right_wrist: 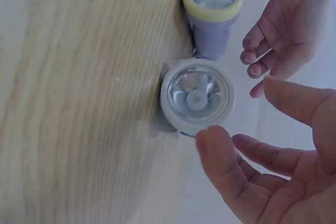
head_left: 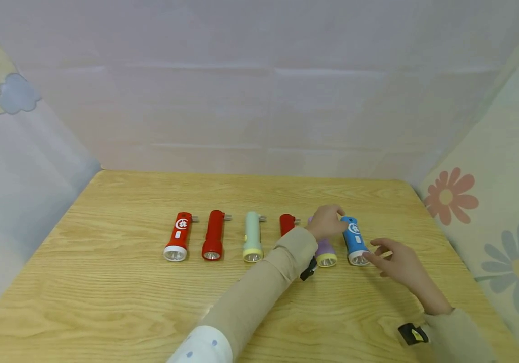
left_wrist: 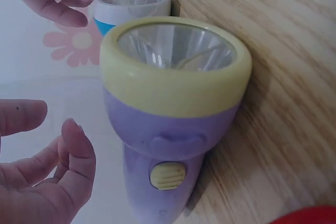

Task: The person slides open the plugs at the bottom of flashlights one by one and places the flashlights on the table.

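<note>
A blue flashlight [head_left: 354, 241] with a white head lies at the right end of a row, lens facing me. My left hand [head_left: 327, 222] is above a purple flashlight [left_wrist: 157, 129] with a yellow rim, its fingers near the blue one's far end. In the left wrist view a gap shows between its thumb and fingers. At the blue flashlight's white head [right_wrist: 197, 95] is my right hand [head_left: 397, 262], thumb and fingers parted with nothing between them. The left forearm partly hides the purple flashlight and a red flashlight [head_left: 288, 223].
Further left on the wooden table [head_left: 127, 302] lie a pale green flashlight [head_left: 252, 234], a plain red flashlight [head_left: 214, 234] and a red flashlight with a white head [head_left: 179, 234]. Several have plug prongs sticking out at the far end. Cloth walls [head_left: 259, 116] stand behind and beside the table.
</note>
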Demonstrator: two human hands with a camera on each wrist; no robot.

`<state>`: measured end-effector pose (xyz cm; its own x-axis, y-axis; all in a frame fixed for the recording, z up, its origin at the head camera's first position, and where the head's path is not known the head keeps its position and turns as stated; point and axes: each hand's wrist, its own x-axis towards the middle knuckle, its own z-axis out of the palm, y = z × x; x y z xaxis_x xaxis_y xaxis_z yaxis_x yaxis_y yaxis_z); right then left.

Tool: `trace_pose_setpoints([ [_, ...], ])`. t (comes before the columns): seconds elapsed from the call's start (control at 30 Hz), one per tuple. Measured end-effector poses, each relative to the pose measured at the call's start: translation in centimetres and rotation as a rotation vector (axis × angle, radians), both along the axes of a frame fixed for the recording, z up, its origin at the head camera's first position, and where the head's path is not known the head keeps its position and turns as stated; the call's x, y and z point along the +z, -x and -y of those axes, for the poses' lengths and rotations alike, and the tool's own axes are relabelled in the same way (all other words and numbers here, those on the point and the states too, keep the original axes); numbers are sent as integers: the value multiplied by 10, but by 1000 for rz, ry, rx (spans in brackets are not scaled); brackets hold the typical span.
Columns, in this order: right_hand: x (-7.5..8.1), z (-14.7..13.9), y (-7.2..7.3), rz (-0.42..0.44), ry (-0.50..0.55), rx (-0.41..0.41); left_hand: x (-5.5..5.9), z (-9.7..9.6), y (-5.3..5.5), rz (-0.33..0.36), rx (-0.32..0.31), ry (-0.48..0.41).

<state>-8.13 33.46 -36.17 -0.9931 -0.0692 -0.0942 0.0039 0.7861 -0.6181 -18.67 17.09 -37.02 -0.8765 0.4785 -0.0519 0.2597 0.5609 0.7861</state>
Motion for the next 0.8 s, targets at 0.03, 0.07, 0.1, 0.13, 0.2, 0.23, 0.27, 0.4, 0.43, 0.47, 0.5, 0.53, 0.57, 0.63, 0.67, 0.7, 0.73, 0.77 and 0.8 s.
trace_pose_setpoints([
  [0.03,-1,-1,1,18,4,3,0,-1,2,2,6,6],
  [0.07,-2,-3,2,40,15,5,0,-2,3,4,10,12],
  [0.1,-3,-4,3,64,25,8,-1,-2,5,11,13,18],
  [0.13,-4,-5,4,89,39,10,-1,-3,6,18,13,19],
  [0.2,-6,-6,6,136,83,12,-2,-5,9,35,20,23],
  [0.23,-7,-7,7,158,100,10,-3,-6,11,37,21,27],
  [0.27,-7,-7,8,178,119,13,-4,-7,13,45,24,29],
  [0.4,-9,-10,12,255,177,19,-6,-13,21,50,24,46],
  [0.43,-9,-10,13,269,189,20,-7,-14,23,49,23,54],
  [0.47,-10,-10,14,284,203,22,-8,-16,25,46,20,65],
  [0.5,-11,-10,15,298,215,19,-9,-17,27,43,14,74],
  [0.53,-12,-10,16,309,229,18,-10,-19,28,45,8,76],
  [0.57,-13,-10,17,319,239,20,-11,-20,29,38,6,95],
  [0.63,-15,-10,19,338,265,20,-13,-22,29,35,-5,123],
  [0.67,-16,-10,19,348,272,19,-13,-22,28,38,-9,132],
  [0.7,-16,-10,20,355,282,20,-13,-23,27,38,-11,139],
  [0.73,-17,-9,20,364,292,18,-13,-23,26,36,-15,148],
  [0.77,-17,-9,20,370,301,21,-12,-23,25,27,-15,163],
  [0.8,-17,-9,20,375,312,21,-11,-23,24,20,-17,172],
])
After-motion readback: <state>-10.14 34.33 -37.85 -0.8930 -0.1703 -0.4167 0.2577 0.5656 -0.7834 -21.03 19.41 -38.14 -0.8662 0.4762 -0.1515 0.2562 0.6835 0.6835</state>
